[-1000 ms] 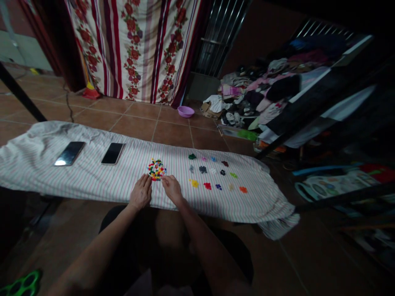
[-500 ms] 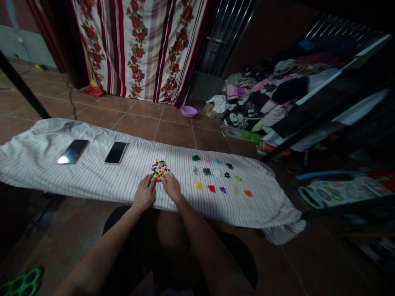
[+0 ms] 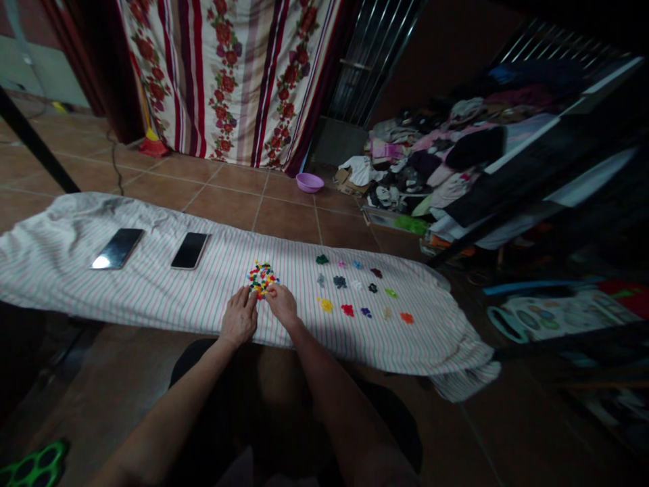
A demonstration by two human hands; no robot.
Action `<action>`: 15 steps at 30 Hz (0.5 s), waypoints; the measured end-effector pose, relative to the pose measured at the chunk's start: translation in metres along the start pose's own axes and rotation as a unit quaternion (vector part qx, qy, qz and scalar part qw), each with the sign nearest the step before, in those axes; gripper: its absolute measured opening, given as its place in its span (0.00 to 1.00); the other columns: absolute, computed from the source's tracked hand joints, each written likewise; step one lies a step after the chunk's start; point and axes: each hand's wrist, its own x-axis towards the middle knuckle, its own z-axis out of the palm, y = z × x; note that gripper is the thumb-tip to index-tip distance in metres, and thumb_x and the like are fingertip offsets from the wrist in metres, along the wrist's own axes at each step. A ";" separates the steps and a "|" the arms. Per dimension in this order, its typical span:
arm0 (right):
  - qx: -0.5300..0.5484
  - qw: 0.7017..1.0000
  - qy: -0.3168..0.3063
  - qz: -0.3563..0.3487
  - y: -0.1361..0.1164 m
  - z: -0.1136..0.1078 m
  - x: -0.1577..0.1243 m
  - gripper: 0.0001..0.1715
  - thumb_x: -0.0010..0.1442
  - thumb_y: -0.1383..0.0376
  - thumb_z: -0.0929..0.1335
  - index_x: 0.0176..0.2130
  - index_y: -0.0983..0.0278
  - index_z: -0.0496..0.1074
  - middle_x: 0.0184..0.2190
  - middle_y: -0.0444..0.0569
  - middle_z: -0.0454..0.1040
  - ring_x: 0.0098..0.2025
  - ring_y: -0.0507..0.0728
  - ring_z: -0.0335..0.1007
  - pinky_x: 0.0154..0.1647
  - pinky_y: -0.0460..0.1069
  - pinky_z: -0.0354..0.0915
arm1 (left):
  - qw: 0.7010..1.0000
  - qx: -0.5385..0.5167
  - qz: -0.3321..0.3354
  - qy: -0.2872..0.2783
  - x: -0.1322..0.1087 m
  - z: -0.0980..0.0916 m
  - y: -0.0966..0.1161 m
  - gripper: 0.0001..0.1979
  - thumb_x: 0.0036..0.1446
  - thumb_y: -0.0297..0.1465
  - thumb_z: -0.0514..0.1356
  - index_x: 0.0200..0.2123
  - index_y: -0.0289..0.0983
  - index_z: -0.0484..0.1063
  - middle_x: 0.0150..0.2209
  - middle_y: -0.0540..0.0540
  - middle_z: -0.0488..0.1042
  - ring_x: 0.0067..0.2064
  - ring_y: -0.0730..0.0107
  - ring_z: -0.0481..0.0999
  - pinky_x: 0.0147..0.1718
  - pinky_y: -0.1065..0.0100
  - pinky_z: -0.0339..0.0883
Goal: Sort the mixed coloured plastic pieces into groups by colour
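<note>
Mixed pieces (image 3: 262, 275) are lying unsorted between near and far edges of the striped cloth (image 3: 298, 267), single-colour clusters (image 3: 339, 282) already forming rows toward its right edge; the left hand (image 3: 240, 316) is resting nearly flat, apparently empty; the right hand (image 3: 282, 305) is lying curled beside them, its hold indiscernible

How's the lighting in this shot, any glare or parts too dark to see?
Head view: dim overall, with bright glare on the leftmost phone and the top right corner nearly black; the mixed pile shows colors but not clear shapes.
</note>
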 end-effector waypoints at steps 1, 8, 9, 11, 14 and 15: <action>0.004 1.000 0.006 -0.004 0.001 0.001 -0.001 0.08 0.59 0.68 0.66 0.36 0.58 0.76 0.34 0.44 0.75 0.39 0.54 0.70 0.39 0.46 0.61 | 1.000 0.000 -0.002 0.000 0.000 0.000 0.000 0.22 0.62 0.30 0.48 0.59 0.34 0.65 0.60 0.32 0.66 0.64 0.49 0.62 0.57 0.49 0.63; 0.062 0.997 0.047 -0.025 0.010 0.009 -0.004 0.06 0.61 0.66 0.66 0.37 0.59 0.74 0.37 0.44 0.77 0.40 0.52 0.72 0.44 0.46 0.65 | 1.000 0.002 0.006 0.012 0.000 0.001 -0.001 0.22 0.62 0.30 0.48 0.58 0.35 0.65 0.60 0.33 0.67 0.63 0.50 0.63 0.56 0.50 0.63; 0.073 0.996 0.049 -0.023 0.011 0.010 -0.005 0.06 0.61 0.65 0.65 0.37 0.59 0.74 0.37 0.44 0.78 0.40 0.52 0.73 0.44 0.46 0.65 | 1.000 0.003 0.006 0.011 0.000 0.002 -0.001 0.22 0.62 0.30 0.48 0.58 0.35 0.65 0.60 0.33 0.66 0.63 0.50 0.63 0.56 0.50 0.63; 0.098 0.994 0.056 -0.015 0.014 0.011 -0.007 0.07 0.62 0.65 0.65 0.37 0.59 0.73 0.37 0.44 0.78 0.40 0.52 0.74 0.43 0.46 0.66 | 1.000 0.002 0.006 0.008 -0.001 0.002 -0.001 0.22 0.62 0.30 0.48 0.58 0.34 0.66 0.60 0.32 0.66 0.63 0.50 0.63 0.57 0.50 0.62; 0.134 0.989 0.065 0.006 0.019 0.013 -0.011 0.08 0.63 0.64 0.63 0.39 0.59 0.73 0.36 0.43 0.79 0.37 0.52 0.76 0.41 0.46 0.68 | 1.000 -0.014 0.004 0.011 -0.001 0.004 -0.003 0.23 0.62 0.30 0.48 0.58 0.34 0.65 0.60 0.32 0.66 0.64 0.49 0.62 0.57 0.48 0.62; 0.143 0.987 0.068 0.012 0.020 0.013 -0.012 0.08 0.63 0.64 0.63 0.39 0.58 0.73 0.35 0.43 0.79 0.36 0.52 0.76 0.40 0.46 0.68 | 1.000 -0.020 0.005 0.014 -0.002 0.005 -0.004 0.23 0.62 0.30 0.48 0.59 0.34 0.65 0.61 0.32 0.66 0.64 0.49 0.62 0.57 0.47 0.62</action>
